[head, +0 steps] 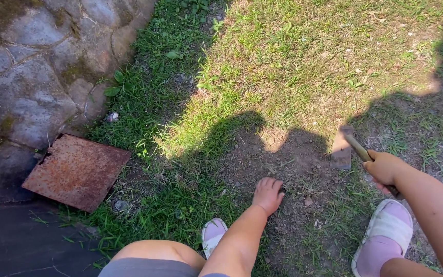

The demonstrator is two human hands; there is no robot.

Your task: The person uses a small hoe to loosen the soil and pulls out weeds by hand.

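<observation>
Head view: a person crouches over a lawn, looking down at both hands and two pale pink slippers.
Landmark: bare soil patch (278, 164), lying mostly in the person's own shadow, with grass on all sides.
Left hand (267, 194): empty, fingers curled down onto the near edge of the soil patch, touching the dirt; whether it pinches a weed or root cannot be told.
Right hand (383, 168): clamped around the wooden handle of a small hoe (345, 146), just right of the soil patch.
Hoe blade: flat metal head at the right edge of the soil patch, at or just above the ground; contact with the dirt cannot be told.
Hands relative to each other: well apart, one on each side of the patch.
Work done, as judged: grass is already stripped from the soil patch, leaving loose earth and a few scattered stalks.
Work left, as judged: thick green grass (170, 205) remains left of the patch and thinner, drier grass beyond and right of it.
Rusty metal plate (77, 172): square, lying flat well left of the soil patch, at the border of the stone paving (32, 77).
Slippers: left one (212, 233) near the patch's near edge, right one (385, 236) to its right.
</observation>
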